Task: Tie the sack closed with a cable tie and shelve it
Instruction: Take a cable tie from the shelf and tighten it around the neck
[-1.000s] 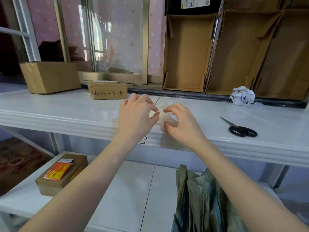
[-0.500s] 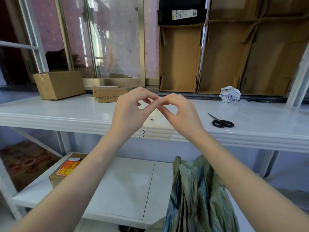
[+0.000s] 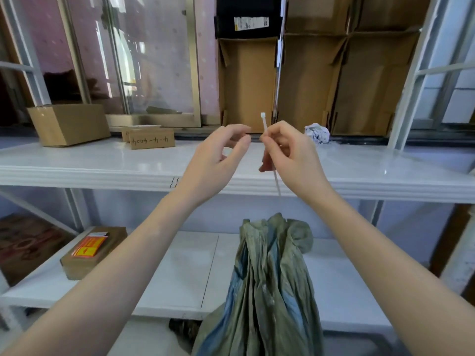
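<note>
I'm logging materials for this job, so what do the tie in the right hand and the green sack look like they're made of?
Cable tie: likely nylon plastic, smooth, white, thin, stiff enough to stand upright above the right hand.
Sack: looks like thin woven plastic or coated fabric, dull green with blue streaks, heavily creased; exact material unclear.

My upper shelf (image 3: 77, 163) carries cardboard boxes (image 3: 69, 123), a crumpled paper (image 3: 317, 133); the lower shelf (image 3: 159, 283) one box (image 3: 92, 251).

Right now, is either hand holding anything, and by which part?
The right hand pinches a white cable tie on its strap just below the head; the tail hangs beneath. The left hand is open and holds nothing.
</note>
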The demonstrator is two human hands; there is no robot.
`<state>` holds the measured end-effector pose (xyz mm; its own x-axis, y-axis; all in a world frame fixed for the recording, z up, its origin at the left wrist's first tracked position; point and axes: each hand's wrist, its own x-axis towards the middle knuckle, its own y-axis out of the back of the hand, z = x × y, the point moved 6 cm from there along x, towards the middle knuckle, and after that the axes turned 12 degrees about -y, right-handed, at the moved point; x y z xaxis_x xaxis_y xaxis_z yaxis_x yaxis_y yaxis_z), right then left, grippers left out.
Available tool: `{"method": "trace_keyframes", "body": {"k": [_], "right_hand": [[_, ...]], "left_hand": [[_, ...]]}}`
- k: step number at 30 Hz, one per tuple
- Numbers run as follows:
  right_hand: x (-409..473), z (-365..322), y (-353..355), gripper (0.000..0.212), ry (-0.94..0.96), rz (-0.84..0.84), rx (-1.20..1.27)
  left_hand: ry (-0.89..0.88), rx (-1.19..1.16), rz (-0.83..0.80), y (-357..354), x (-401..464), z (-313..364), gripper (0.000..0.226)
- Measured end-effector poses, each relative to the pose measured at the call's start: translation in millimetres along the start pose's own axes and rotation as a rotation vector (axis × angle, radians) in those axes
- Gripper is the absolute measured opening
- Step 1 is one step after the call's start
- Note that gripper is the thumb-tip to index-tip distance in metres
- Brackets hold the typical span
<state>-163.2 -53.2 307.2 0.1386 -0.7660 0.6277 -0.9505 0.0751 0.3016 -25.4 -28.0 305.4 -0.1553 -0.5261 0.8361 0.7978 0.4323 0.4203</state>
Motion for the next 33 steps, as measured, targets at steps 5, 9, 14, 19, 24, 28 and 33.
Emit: {"method": "trace_keyframes", "body": {"k": [5, 9, 14, 19, 24, 28, 33], "right_hand": [[-43.2, 44.3, 8.3, 0.014, -0.143, -0.016, -0.107], [-81.2, 100.9, 6.1, 0.015, -0.252, -0.024, -0.224], [-123.1, 167.9, -1.2, 0.025, -0.446, -0.080, -0.330], [-145.0, 222.4, -2.4, 0.059, -0.616, -0.066, -0.403], [-146.8, 249.5, -17.2, 0.090, -0.787, -0.143, -0.336], [-140.1, 261.5, -31.0, 0.096, -0.865, -0.213, -0.290], [-132.9, 277.1, -42.5, 0.083, -0.897, -0.257, -0.250]], "left_hand": [[0.081, -0.060, -0.194, -49.9, -47.0, -5.5, 0.035], [0.183, 0.002, -0.338, -92.0, -96.5, -25.1, 0.050], [0.456, 0.009, -0.467, -126.1, -156.4, -64.8, 0.086], [0.670, 0.003, -0.520, -140.9, -190.4, -102.5, 0.106], [0.807, -0.058, -0.503, -158.1, -195.0, -133.4, 0.123], [0.947, -0.234, -0.550, -177.2, -195.4, -153.4, 0.135], [0.949, -0.447, -0.417, -202.3, -187.8, -165.4, 0.113]]}}
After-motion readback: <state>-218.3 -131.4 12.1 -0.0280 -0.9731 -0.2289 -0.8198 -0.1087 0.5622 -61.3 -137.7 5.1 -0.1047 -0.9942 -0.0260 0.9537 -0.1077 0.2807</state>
